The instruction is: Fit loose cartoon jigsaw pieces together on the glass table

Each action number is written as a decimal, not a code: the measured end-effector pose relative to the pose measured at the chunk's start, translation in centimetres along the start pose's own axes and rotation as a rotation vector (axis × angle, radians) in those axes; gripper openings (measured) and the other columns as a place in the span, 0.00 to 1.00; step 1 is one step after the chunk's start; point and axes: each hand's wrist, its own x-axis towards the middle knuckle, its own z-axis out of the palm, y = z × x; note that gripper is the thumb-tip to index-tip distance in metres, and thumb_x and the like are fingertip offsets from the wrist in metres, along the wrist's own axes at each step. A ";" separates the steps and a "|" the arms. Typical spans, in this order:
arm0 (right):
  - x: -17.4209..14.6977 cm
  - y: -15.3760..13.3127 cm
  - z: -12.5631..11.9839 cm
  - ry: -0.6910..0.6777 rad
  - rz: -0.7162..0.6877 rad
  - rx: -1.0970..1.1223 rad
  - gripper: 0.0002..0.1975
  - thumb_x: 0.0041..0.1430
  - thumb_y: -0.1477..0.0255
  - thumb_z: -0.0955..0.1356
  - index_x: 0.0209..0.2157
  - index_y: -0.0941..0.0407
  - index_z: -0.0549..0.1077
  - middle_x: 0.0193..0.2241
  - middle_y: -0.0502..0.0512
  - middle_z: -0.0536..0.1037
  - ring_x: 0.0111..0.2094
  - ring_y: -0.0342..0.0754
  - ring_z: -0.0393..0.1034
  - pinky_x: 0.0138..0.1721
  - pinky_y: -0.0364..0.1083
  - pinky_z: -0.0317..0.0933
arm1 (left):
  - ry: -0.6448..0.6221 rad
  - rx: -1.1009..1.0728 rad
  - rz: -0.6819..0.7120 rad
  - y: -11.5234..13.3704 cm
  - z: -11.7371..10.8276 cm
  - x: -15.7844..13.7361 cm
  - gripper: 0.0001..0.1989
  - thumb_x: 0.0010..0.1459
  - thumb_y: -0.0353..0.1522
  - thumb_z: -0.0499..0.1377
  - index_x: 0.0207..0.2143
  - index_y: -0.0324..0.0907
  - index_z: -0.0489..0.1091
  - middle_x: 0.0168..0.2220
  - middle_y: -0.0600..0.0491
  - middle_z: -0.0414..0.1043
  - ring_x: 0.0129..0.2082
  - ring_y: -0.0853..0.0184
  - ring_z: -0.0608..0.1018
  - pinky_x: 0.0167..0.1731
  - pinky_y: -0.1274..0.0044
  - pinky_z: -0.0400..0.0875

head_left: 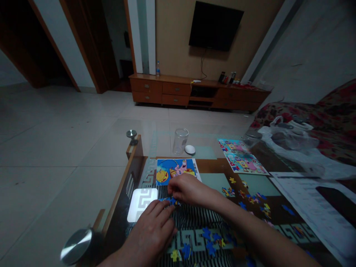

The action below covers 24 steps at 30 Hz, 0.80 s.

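Observation:
Several joined blue jigsaw puzzle pieces (pixel 172 201) lie on the glass table between my two hands. My left hand (pixel 155 228) rests low with its fingers stretched out, the tips at the near side of these pieces. Just beyond them, my right hand (pixel 187 187) is closed, fingers curled down and pressed together; what they hold, if anything, is hidden. Behind the right hand lies a picture card (pixel 164 172) with a cartoon scene, partly covered by that hand. Loose blue puzzle pieces (pixel 210 247) and a yellow piece (pixel 175 256) lie nearer me.
More loose pieces (pixel 253 198) are scattered under and beyond my right forearm. A clear jar (pixel 180 141) stands beside a white lid (pixel 190 150). Cartoon sheets (pixel 244 163), a printed paper (pixel 303 200), a dark phone (pixel 338 204) and a plastic bag (pixel 294 148) occupy the right side.

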 end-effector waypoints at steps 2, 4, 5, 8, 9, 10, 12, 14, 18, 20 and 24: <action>0.0 0.0 0.0 -0.005 0.002 -0.015 0.09 0.53 0.81 0.68 0.34 0.55 0.79 0.31 0.52 0.80 0.32 0.45 0.71 0.33 0.43 0.58 | -0.010 0.003 0.013 -0.1 -0.1 -0.1 0.12 0.65 0.28 0.47 0.33 0.40 0.70 0.42 0.49 0.77 0.42 0.58 0.78 0.40 0.64 0.76; 0.0 0.0 0.0 -0.002 -0.006 -0.012 0.09 0.53 0.80 0.68 0.34 0.55 0.79 0.32 0.53 0.81 0.33 0.45 0.71 0.34 0.43 0.58 | -0.023 -0.002 0.016 -0.2 -0.1 -0.1 0.12 0.65 0.28 0.47 0.34 0.40 0.70 0.42 0.49 0.77 0.43 0.58 0.78 0.40 0.64 0.77; 0.0 0.0 0.0 0.003 -0.008 -0.009 0.09 0.53 0.80 0.68 0.34 0.55 0.79 0.32 0.53 0.81 0.33 0.46 0.71 0.34 0.44 0.58 | -0.031 -0.004 0.015 -0.2 -0.1 -0.1 0.12 0.65 0.28 0.47 0.35 0.39 0.70 0.42 0.49 0.77 0.43 0.58 0.78 0.40 0.64 0.77; -0.1 0.1 -0.2 0.025 0.005 0.011 0.09 0.53 0.81 0.69 0.34 0.55 0.78 0.33 0.53 0.81 0.34 0.46 0.72 0.35 0.44 0.59 | -0.053 -0.005 0.009 -0.1 -0.3 -0.1 0.12 0.65 0.28 0.47 0.34 0.40 0.70 0.41 0.50 0.77 0.43 0.58 0.78 0.40 0.64 0.77; -0.2 0.1 -0.3 0.032 0.014 0.025 0.09 0.53 0.82 0.69 0.34 0.56 0.78 0.32 0.53 0.80 0.34 0.46 0.71 0.35 0.44 0.59 | -0.054 -0.002 0.012 -0.1 -0.3 -0.1 0.12 0.65 0.27 0.47 0.34 0.40 0.70 0.41 0.50 0.77 0.43 0.59 0.78 0.40 0.64 0.77; -0.4 0.2 -0.4 0.037 0.024 0.041 0.09 0.53 0.82 0.69 0.33 0.56 0.78 0.32 0.53 0.80 0.33 0.45 0.71 0.36 0.43 0.59 | -0.053 0.002 0.017 -0.1 -0.4 0.0 0.11 0.64 0.27 0.48 0.34 0.40 0.70 0.41 0.50 0.77 0.43 0.59 0.78 0.40 0.65 0.76; -0.9 0.6 -0.5 0.045 0.033 0.065 0.08 0.53 0.82 0.69 0.31 0.55 0.77 0.31 0.52 0.79 0.33 0.45 0.71 0.36 0.43 0.60 | -0.050 0.008 0.028 -0.2 -0.5 0.0 0.10 0.64 0.27 0.49 0.35 0.40 0.70 0.43 0.50 0.77 0.44 0.59 0.78 0.40 0.65 0.76; -1.6 1.1 -0.4 0.071 0.029 0.063 0.08 0.53 0.82 0.69 0.30 0.55 0.76 0.31 0.52 0.78 0.34 0.46 0.70 0.37 0.44 0.60 | -0.054 0.020 0.031 -0.3 -0.6 0.1 0.09 0.63 0.27 0.50 0.36 0.40 0.71 0.46 0.49 0.76 0.46 0.59 0.76 0.42 0.65 0.75; -3.6 1.9 0.5 0.158 -0.007 0.040 0.07 0.54 0.77 0.72 0.35 0.55 0.75 0.36 0.54 0.76 0.40 0.49 0.68 0.40 0.46 0.60 | -0.102 0.073 0.014 -0.4 -0.1 -0.2 0.10 0.64 0.33 0.53 0.45 0.41 0.70 0.53 0.46 0.72 0.53 0.56 0.72 0.46 0.61 0.74; -4.4 1.9 1.2 0.174 0.006 0.035 0.10 0.53 0.74 0.74 0.38 0.55 0.74 0.39 0.56 0.75 0.42 0.51 0.67 0.42 0.48 0.60 | -0.124 0.097 -0.027 -0.3 0.4 -0.4 0.15 0.63 0.37 0.56 0.49 0.40 0.69 0.55 0.44 0.70 0.55 0.53 0.70 0.47 0.58 0.73; -5.2 1.7 2.6 0.223 0.068 0.028 0.13 0.51 0.75 0.75 0.39 0.57 0.73 0.40 0.57 0.73 0.43 0.52 0.66 0.43 0.49 0.61 | -0.165 0.104 -0.068 -0.4 1.2 -0.8 0.21 0.62 0.42 0.57 0.52 0.39 0.68 0.55 0.44 0.70 0.56 0.53 0.70 0.50 0.57 0.71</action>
